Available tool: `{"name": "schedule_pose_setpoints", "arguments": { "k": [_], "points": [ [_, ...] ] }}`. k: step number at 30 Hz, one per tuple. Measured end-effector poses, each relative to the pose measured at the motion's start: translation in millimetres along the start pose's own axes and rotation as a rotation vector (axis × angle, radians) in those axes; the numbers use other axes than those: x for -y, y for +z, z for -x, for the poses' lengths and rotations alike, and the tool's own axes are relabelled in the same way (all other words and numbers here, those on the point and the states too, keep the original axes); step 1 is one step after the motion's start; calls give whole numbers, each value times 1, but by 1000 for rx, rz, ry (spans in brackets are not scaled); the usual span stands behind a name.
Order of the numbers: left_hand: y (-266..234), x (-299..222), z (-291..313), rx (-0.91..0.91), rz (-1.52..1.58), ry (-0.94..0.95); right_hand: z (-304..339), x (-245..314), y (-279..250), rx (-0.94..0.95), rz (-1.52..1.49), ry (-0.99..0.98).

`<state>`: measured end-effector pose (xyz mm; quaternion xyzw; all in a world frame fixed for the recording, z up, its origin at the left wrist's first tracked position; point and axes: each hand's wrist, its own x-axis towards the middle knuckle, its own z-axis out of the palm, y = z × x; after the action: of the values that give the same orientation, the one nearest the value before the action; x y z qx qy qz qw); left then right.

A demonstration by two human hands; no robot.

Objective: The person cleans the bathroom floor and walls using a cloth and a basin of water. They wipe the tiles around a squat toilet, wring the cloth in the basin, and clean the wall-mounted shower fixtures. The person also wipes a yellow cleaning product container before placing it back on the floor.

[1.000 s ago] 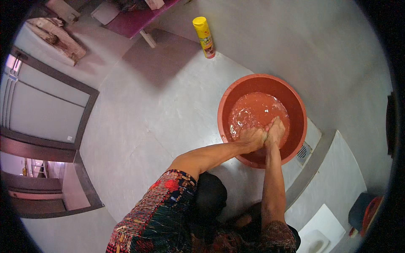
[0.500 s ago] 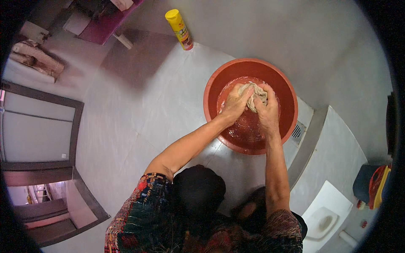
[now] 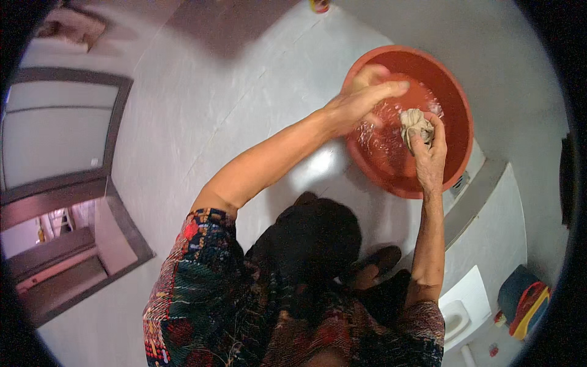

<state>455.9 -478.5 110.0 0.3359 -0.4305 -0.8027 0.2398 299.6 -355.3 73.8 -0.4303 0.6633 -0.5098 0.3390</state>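
A round reddish-brown plastic basin [image 3: 362,168] with water in it stands on the grey floor in front of me. Over the basin, my right hand [image 3: 430,160] grips a bunched-up, wet, beige cloth [image 3: 413,125] between thumb and fingers. My left hand [image 3: 367,101] is off the cloth, above the basin's left side. Its fingers are spread, somewhat blurred, and nothing shows in them. Splashes and small bubbles stir on the water below.
A raised ledge [image 3: 474,202] and a floor drain [image 3: 460,183] lie right of the basin. Farther right are a white squat toilet [image 3: 465,306] and a dark bucket with red and yellow pieces [image 3: 523,300]. A framed door [image 3: 58,131] is at left; a yellow-and-red can [image 3: 319,6] is cut off at the top.
Both hands were squeezing the cloth together; my left hand has let go and moved left, opening. The cloth stays in my right hand. The view has shifted, so the basin appears higher and farther right.
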Motion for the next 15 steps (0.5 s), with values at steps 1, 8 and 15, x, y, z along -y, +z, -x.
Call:
{"name": "schedule_pose_setpoints", "arguments": {
  "k": [1, 8, 15],
  "points": [
    [-17, 13, -4, -159, -214, 155, 6, -6, 9, 62, 28, 24],
    [-91, 84, 26, -99, -371, -506, 49, -66, 35, 377, 465, -217],
    [-84, 112, 23, 225, -111, -468, 68, -32, -5, 768, 1073, -285]
  ]
}}
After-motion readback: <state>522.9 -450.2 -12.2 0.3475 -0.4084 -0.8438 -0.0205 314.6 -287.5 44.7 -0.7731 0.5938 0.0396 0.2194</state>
